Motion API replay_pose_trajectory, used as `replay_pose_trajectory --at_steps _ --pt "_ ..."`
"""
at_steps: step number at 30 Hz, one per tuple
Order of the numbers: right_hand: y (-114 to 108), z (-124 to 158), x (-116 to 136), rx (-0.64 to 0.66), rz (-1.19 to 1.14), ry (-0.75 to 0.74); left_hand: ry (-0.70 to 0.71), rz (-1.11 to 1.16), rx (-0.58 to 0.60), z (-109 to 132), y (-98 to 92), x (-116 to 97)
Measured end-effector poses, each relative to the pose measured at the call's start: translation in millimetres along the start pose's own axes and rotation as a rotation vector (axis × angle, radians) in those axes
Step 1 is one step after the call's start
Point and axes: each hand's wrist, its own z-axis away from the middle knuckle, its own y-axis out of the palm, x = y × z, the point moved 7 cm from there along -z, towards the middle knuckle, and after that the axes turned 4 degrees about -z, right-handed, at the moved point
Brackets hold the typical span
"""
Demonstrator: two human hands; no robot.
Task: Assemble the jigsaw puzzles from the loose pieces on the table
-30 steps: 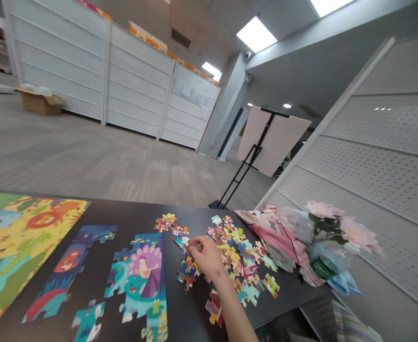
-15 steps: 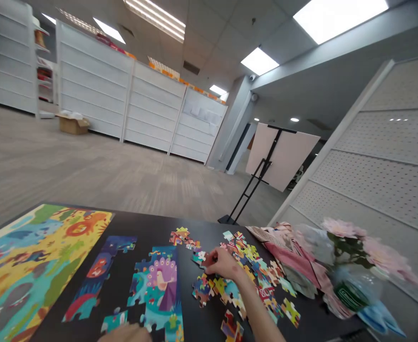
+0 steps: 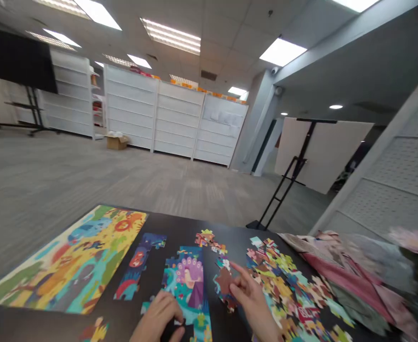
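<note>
My right hand (image 3: 252,299) is low on the black table (image 3: 180,225), index finger and thumb pinched on a brown, face-down puzzle piece (image 3: 225,280). That piece sits just right of the assembled peacock section (image 3: 187,280). My left hand (image 3: 161,314) rests with curled fingers at the lower edge of that section; what is under its fingers is hidden. A heap of loose coloured pieces (image 3: 283,280) lies right of my right hand. A narrow assembled strip (image 3: 137,270) lies left of the peacock.
A large colourful picture sheet (image 3: 73,259) covers the table's left part. Pink cloth and wrapped flowers (image 3: 355,275) are piled at the right. Beyond the table there is grey carpet, a black easel (image 3: 287,180), white shelving (image 3: 173,123) and a cardboard box (image 3: 117,141).
The view has swung left and up. My right hand has brought a piece from the loose heap toward the peacock section. My left hand has come into view at the section's lower edge.
</note>
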Motion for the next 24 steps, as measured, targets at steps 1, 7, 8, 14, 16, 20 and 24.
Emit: replay_pose_trajectory --at_steps 1,7,8,14,16,20,24 --pt "17.1 6.5 -4.9 0.013 -0.064 0.000 -0.058 0.021 -0.025 0.1 -4.2 1.1" --pt "111.0 45.1 -20.1 0.105 -0.178 0.040 -0.503 0.188 -0.150 13.0 -12.9 15.1" --pt "116.0 48.3 -16.5 0.107 -0.152 0.028 -0.519 0.251 -0.195 14.8 -15.0 16.0" --pt "61.8 39.5 4.9 -0.064 0.294 -0.208 -0.584 0.285 -0.350 26.8 -51.8 31.7" --pt "34.1 37.1 -4.9 -0.182 0.340 -0.186 -0.581 0.175 -0.281 26.7 -66.3 39.2" --pt "23.9 38.1 -27.0 -0.181 0.299 -0.138 -0.527 -0.011 -0.165 22.0 -79.2 51.3" --pt "33.2 36.0 -26.7 -0.148 0.265 -0.132 -0.508 -0.059 -0.180 20.2 -76.4 54.3"
